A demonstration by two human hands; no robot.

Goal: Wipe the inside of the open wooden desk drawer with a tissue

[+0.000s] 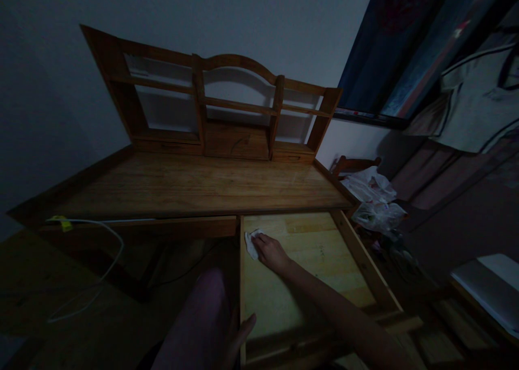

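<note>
My right hand [274, 255] is closed on a crumpled white cloth [252, 244] and presses it to the bottom of a pulled-out wooden drawer [300, 289], near its back left corner. The forearm reaches across the drawer from the lower right. Dark spots show on the pale drawer bottom. My left hand [238, 342] grips the drawer's left side wall near the front, the thumb over the inner side; its other fingers are partly hidden in shadow.
The wooden desk [227, 183] carries a shelf unit [239, 106] along the wall. A white cable [120, 246] hangs at the left. My knee [203, 310] is beside the drawer. Plastic bags [371, 189] lie on a chair at the right, and a pale garment [474, 102] hangs nearby.
</note>
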